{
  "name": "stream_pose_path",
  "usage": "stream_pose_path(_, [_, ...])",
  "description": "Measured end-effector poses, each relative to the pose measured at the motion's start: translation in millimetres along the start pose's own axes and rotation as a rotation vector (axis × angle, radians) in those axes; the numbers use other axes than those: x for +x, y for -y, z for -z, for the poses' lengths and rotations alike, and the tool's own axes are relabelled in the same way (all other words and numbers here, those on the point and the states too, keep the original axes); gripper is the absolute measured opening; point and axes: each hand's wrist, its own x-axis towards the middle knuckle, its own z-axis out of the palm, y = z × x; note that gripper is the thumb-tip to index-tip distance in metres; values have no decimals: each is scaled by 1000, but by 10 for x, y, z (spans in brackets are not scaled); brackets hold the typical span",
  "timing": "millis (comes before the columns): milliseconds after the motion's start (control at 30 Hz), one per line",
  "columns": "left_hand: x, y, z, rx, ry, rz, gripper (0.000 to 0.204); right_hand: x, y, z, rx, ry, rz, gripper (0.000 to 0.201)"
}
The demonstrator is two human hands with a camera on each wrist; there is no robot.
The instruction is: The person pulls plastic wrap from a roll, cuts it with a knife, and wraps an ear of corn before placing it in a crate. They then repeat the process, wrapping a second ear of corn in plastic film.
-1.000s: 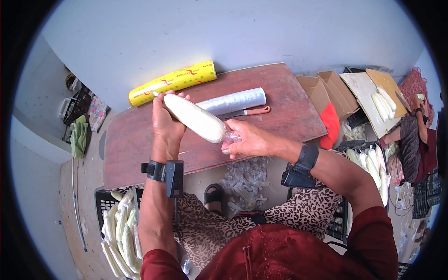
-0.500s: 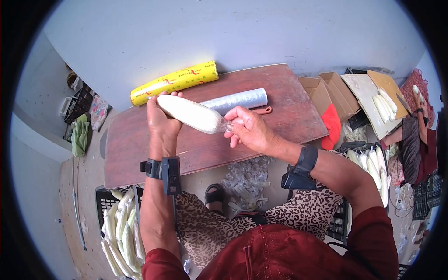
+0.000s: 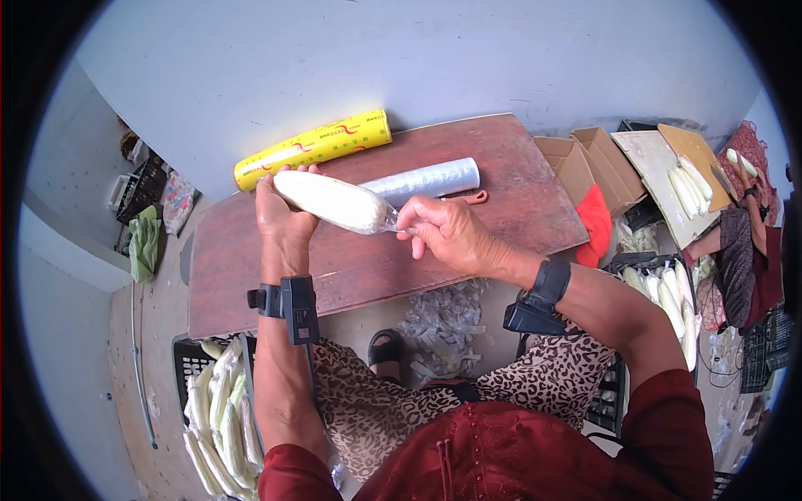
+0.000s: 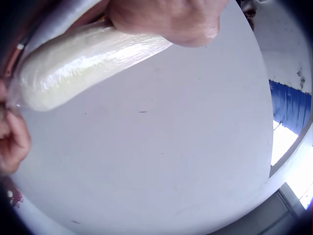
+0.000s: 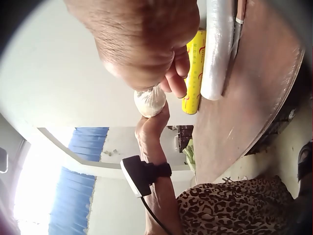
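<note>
A pale, long vegetable (image 3: 330,200) wrapped in clear film is held above the red-brown table (image 3: 251,267). Its far-left end lies in the left hand (image 3: 282,213), whose fingers wrap behind it. At the other end the right hand (image 3: 451,234) pinches the gathered film between thumb and fingers. The left wrist view shows the film smooth and shiny along the vegetable (image 4: 73,68). From the right wrist, the film looks bunched at the vegetable's round end (image 5: 149,102), under the right hand (image 5: 146,44).
On the table lie a yellow roll (image 3: 313,149), a clear film roll (image 3: 424,179) and a knife, its handle (image 3: 474,197) showing. Crates of wrapped vegetables (image 3: 221,409) stand at both sides. Cardboard boxes (image 3: 606,171) and another person (image 3: 743,242) are at the right.
Both hands have shifted slightly left with the vegetable. The right hand has turned and drawn its fingers in at the film end. At the right, the other person has lifted a pale vegetable.
</note>
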Motion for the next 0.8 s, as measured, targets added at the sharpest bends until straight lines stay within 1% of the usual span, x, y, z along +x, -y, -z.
stream_pose_path(67, [-6, -14, 5, 4, 21, -4, 29, -3, -5, -2, -15, -5, 21, 8])
stream_pose_path(133, [-7, -29, 19, 21, 63, -16, 30, 3, 3, 6, 20, -18, 2, 9])
stream_pose_path(267, [24, -55, 28, 9, 52, -33, 30, 8, 27, 25, 164, -41, -88, 11])
stream_pose_path(367, [60, -103, 54, -2, 42, -70, 28, -4, -27, 59, 231, -94, -125, 11])
stream_pose_path(433, [152, -231, 136, -24, 47, -103, 26, -12, -110, 199, 159, -114, -182, 13])
stream_pose_path(467, [184, -291, 188, -57, 56, -82, 25, -11, -156, 258, 122, -123, -209, 15])
stream_pose_path(567, [81, -283, 154, -37, -53, -100, 25, 12, -289, 277, 52, -267, -111, 32])
stream_pose_path(667, [67, -206, 142, -6, -20, -73, 27, -44, 116, 175, -320, -245, -32, 56])
stream_pose_path(767, [30, -112, 58, -5, -31, -73, 30, -21, 125, 66, -423, -193, 275, 70])
stream_pose_path(800, [47, -97, 60, -5, -25, -69, 30, 15, 98, 27, -386, -176, 337, 71])
